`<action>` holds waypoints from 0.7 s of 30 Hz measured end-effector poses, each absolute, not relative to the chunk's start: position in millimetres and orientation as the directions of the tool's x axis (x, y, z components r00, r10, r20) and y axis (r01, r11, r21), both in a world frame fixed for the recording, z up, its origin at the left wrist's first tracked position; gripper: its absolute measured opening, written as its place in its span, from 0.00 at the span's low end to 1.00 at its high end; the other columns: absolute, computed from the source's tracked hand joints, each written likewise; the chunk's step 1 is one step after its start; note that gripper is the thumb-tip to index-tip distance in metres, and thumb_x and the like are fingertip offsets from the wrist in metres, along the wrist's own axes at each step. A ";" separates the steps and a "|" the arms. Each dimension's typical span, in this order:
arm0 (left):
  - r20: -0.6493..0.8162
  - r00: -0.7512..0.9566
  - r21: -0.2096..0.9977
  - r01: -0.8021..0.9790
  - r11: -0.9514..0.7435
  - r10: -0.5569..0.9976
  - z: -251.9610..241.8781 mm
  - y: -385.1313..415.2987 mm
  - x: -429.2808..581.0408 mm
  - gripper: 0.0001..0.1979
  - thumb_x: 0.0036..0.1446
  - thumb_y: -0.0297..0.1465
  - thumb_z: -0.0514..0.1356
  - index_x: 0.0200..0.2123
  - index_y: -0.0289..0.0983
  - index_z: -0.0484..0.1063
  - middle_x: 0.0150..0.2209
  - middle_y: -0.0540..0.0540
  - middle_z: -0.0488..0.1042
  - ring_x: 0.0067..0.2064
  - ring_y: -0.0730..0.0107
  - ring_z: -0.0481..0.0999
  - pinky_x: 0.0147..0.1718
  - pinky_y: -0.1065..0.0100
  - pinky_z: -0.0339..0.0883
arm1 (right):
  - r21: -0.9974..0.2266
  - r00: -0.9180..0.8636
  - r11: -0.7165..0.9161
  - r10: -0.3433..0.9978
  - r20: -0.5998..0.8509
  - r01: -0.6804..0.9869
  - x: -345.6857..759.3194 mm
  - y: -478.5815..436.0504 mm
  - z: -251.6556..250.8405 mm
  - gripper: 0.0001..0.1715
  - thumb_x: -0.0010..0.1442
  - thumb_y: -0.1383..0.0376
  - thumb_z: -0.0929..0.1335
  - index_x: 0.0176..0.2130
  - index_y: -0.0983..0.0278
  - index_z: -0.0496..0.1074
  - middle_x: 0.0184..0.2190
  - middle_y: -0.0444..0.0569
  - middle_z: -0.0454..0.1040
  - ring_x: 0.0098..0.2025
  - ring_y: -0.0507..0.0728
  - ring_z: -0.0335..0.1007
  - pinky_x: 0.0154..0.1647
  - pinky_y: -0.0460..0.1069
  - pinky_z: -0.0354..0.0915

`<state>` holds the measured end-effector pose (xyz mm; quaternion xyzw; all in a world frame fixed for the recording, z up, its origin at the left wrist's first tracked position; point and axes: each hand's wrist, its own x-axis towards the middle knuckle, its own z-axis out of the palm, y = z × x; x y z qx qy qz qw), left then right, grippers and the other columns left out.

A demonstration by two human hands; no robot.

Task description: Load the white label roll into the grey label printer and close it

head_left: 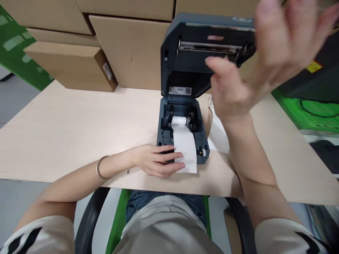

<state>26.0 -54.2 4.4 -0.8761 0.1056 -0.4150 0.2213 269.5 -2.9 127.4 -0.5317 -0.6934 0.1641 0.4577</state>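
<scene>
A dark grey label printer (160, 132) stands on the table with its lid (169, 38) raised. Inside its base sits a white paper roll (179, 120), and a strip of paper (185, 148) runs from it over the front edge. My left hand (159, 160) lies at the printer's front left, fingers stretched out, with the fingertips on the strip. My right hand (254, 60) is up at the right side of the lid, blurred, thumb and fingers apart. The thumb overlaps the lid's underside; whether it touches the lid I cannot tell.
Cardboard boxes (129, 53) line the back of the table (79, 127), and a flatter box (66, 67) stands at the left. White paper (218, 135) lies right of the printer. A green surface with a black cable (317, 113) is at the far right. Chair armrests flank my lap.
</scene>
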 end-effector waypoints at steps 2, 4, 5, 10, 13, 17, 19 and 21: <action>0.666 0.643 -0.471 -0.031 -0.881 -0.379 7.5 -53.0 26.0 0.02 0.61 0.31 0.70 0.38 0.42 0.81 0.51 0.48 0.83 0.53 0.63 0.85 0.58 0.59 0.82 | -0.493 0.034 0.430 0.727 0.686 0.756 264.2 3.2 125.2 0.36 0.74 0.41 0.61 0.74 0.44 0.57 0.78 0.42 0.55 0.83 0.77 0.29 0.72 0.77 0.62; 0.653 0.649 -0.482 -0.041 -0.875 -0.391 9.7 -52.3 25.7 0.02 0.63 0.31 0.69 0.39 0.42 0.81 0.49 0.47 0.83 0.51 0.63 0.85 0.56 0.61 0.83 | -0.367 0.012 0.409 0.654 0.756 0.835 260.7 4.8 125.3 0.34 0.73 0.43 0.62 0.71 0.49 0.63 0.77 0.45 0.58 0.84 0.74 0.25 0.76 0.77 0.55; 0.649 0.652 -0.486 -0.042 -0.873 -0.393 10.3 -52.1 25.6 0.01 0.63 0.32 0.69 0.39 0.42 0.81 0.47 0.47 0.84 0.51 0.63 0.85 0.55 0.62 0.83 | -0.367 -0.007 0.408 0.677 0.736 0.836 260.6 5.3 125.4 0.33 0.74 0.44 0.61 0.71 0.50 0.64 0.77 0.46 0.59 0.84 0.73 0.25 0.77 0.78 0.53; 0.663 0.648 -0.476 -0.022 -0.879 -0.375 11.5 -52.4 26.2 0.01 0.63 0.32 0.69 0.39 0.44 0.81 0.42 0.49 0.85 0.50 0.66 0.85 0.50 0.66 0.83 | -0.422 -0.288 0.467 0.860 0.421 0.777 280.1 21.3 117.7 0.40 0.70 0.44 0.58 0.77 0.39 0.51 0.76 0.40 0.60 0.84 0.71 0.33 0.75 0.86 0.48; 0.677 0.639 -0.471 -0.005 -0.882 -0.365 12.1 -52.9 27.3 0.01 0.63 0.31 0.69 0.37 0.45 0.81 0.41 0.51 0.85 0.49 0.67 0.86 0.48 0.67 0.84 | -0.238 -0.393 0.500 0.836 0.383 0.833 292.8 39.0 108.0 0.47 0.66 0.45 0.60 0.78 0.38 0.42 0.78 0.30 0.52 0.84 0.67 0.19 0.79 0.85 0.31; 0.686 0.632 -0.468 0.004 -0.884 -0.360 13.1 -53.1 27.8 0.02 0.63 0.30 0.68 0.37 0.45 0.81 0.40 0.51 0.84 0.48 0.67 0.86 0.47 0.66 0.84 | -0.143 -0.401 0.538 0.757 0.515 0.831 295.3 50.9 98.0 0.45 0.67 0.53 0.61 0.78 0.49 0.50 0.81 0.32 0.41 0.84 0.71 0.16 0.76 0.83 0.09; 0.682 0.638 -0.459 -0.008 -0.888 -0.358 13.6 -53.4 27.3 0.02 0.63 0.30 0.68 0.38 0.44 0.81 0.41 0.50 0.84 0.48 0.66 0.86 0.47 0.65 0.84 | -0.151 -0.398 0.549 0.743 0.538 0.822 293.9 50.3 98.1 0.42 0.68 0.56 0.61 0.77 0.52 0.53 0.82 0.35 0.40 0.84 0.72 0.19 0.75 0.82 0.06; 0.677 0.644 -0.444 -0.027 -0.896 -0.355 14.2 -53.9 26.5 0.02 0.62 0.29 0.68 0.39 0.42 0.82 0.41 0.49 0.84 0.48 0.64 0.86 0.47 0.65 0.84 | -0.150 -0.404 0.549 0.749 0.525 0.822 293.1 47.3 101.8 0.39 0.70 0.57 0.60 0.76 0.53 0.56 0.82 0.36 0.40 0.84 0.71 0.20 0.76 0.81 0.07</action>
